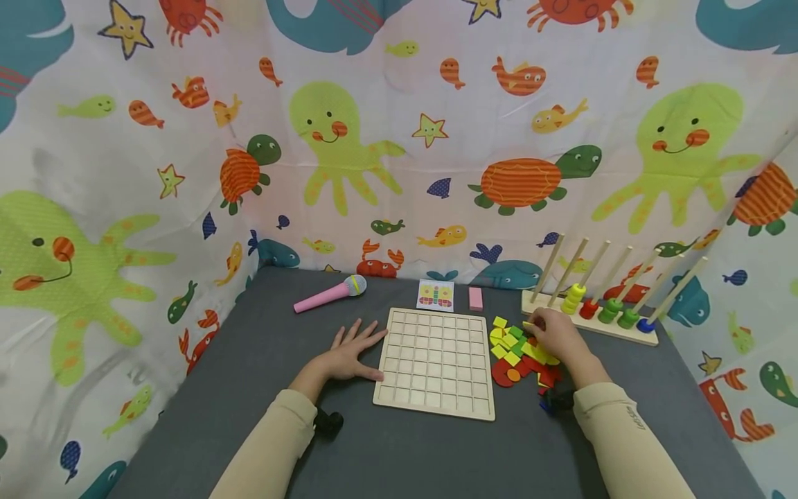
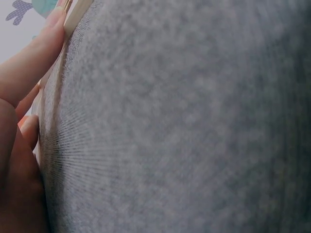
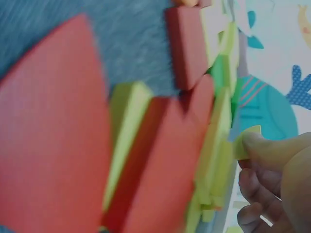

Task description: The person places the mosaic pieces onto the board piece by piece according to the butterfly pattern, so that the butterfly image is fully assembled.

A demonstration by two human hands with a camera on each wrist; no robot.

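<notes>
A wooden board (image 1: 433,364) with a grid of square recesses lies flat on the dark table. My left hand (image 1: 343,353) rests at the board's left edge with fingers spread, and the thumb (image 2: 36,56) touches the rim in the left wrist view. Over a pile of flat coloured blocks (image 1: 515,342) to the right of the board, my right hand (image 1: 555,336) pinches a small yellow block (image 3: 249,140) between thumb and fingers. Red pieces (image 3: 160,165) and yellow ones lie close below it in the right wrist view.
Behind the board lie a picture card (image 1: 435,295) with a butterfly-like pattern and a pink block (image 1: 476,299). A pink toy microphone (image 1: 330,294) is at the back left. At the back right stands a wooden peg rack (image 1: 623,330) with coloured beads. A patterned curtain (image 1: 399,138) surrounds the table.
</notes>
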